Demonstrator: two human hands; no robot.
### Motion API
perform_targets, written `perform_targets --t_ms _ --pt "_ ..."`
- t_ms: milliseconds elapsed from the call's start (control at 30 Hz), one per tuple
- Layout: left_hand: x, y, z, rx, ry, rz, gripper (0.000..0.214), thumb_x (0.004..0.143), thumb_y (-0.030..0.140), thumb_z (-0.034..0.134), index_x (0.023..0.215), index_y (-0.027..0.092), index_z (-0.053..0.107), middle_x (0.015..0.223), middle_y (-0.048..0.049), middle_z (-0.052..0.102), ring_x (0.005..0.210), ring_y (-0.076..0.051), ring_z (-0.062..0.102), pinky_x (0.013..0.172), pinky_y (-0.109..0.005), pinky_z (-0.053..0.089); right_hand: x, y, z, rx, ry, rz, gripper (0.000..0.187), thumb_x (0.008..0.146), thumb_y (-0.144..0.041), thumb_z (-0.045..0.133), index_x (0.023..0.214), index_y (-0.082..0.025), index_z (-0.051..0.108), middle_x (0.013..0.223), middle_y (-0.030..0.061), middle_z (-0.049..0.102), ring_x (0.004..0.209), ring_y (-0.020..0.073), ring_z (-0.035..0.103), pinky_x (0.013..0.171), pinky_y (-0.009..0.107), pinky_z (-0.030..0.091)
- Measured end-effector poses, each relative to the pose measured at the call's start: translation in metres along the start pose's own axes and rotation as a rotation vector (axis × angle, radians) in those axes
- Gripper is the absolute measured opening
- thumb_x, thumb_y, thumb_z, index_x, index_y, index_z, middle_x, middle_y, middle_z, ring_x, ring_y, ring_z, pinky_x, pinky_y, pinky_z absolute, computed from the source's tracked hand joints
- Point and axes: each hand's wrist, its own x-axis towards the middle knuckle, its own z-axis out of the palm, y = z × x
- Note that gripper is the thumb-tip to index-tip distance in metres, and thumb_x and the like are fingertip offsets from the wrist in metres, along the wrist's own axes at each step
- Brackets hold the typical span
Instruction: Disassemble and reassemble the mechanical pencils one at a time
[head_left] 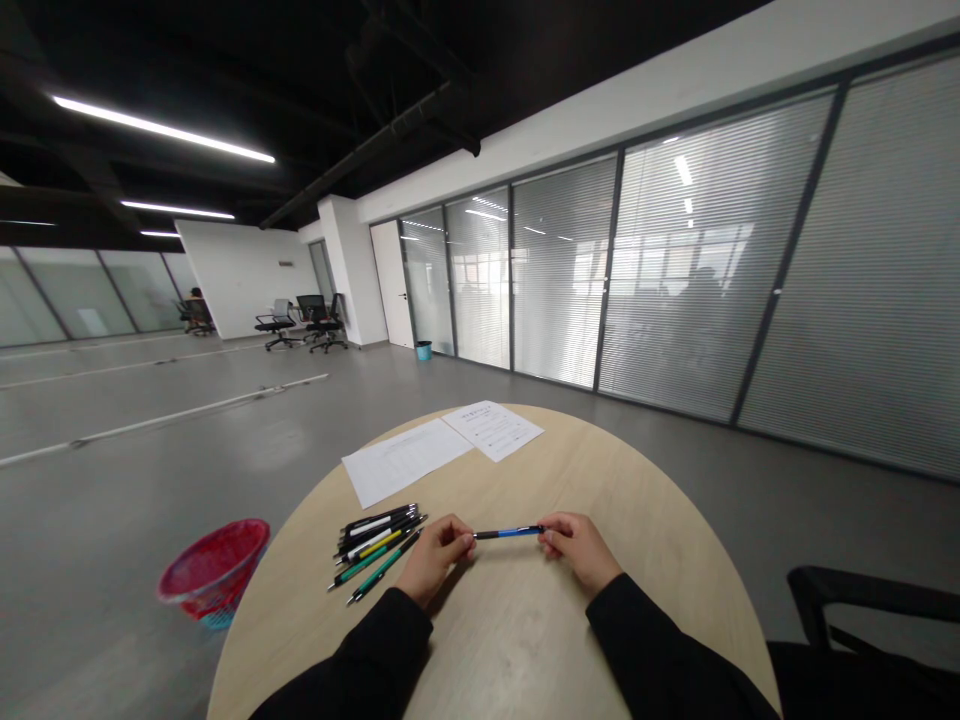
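A blue and black pen (pixel 510 533) is held level above the round wooden table, stretched between my two hands. My left hand (pixel 439 555) pinches its dark left end, the tip side, between thumb and fingers. At the other end, my right hand (pixel 581 548) is closed on the black end with the clip. Just left of my left hand lies a loose pile of pens (pixel 379 545), with black, white, yellow and green barrels. The fingertips cover both extreme ends of the held pen.
Two printed paper sheets (pixel 409 460) lie at the far side of the table (pixel 517 650). A red basket (pixel 214 570) stands on the floor to the left. At the lower right is a black chair armrest (pixel 877 595). Glass partitions with blinds run behind.
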Motion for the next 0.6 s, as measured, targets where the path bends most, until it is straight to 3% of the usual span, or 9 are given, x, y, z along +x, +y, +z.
perform_targets --t_ms 200,600 --pt "-0.0002 0.0004 0.0004 -0.006 0.002 -0.004 0.035 0.07 0.045 0.077 0.067 0.014 0.059 0.059 -0.0019 0.063 0.055 -0.012 0.054 0.056 -0.024 0.038 -0.0012 -0.0024 0.0013 0.051 0.063 -0.005 0.029 0.065 -0.036 0.072 0.081 -0.015 0.062 0.067 0.0037 0.068 0.054 0.0144 0.06 0.052 0.025 0.046" --pt "0.0 0.0 0.0 -0.007 0.026 -0.005 0.035 0.069 0.043 0.078 0.068 0.013 0.061 0.059 -0.0016 0.063 0.054 -0.011 0.053 0.055 -0.023 0.038 -0.0014 -0.0021 0.0014 0.014 0.066 -0.046 0.023 0.068 -0.035 0.072 0.076 -0.015 0.063 0.065 0.0023 0.065 0.054 0.0138 0.058 0.052 0.024 0.043"
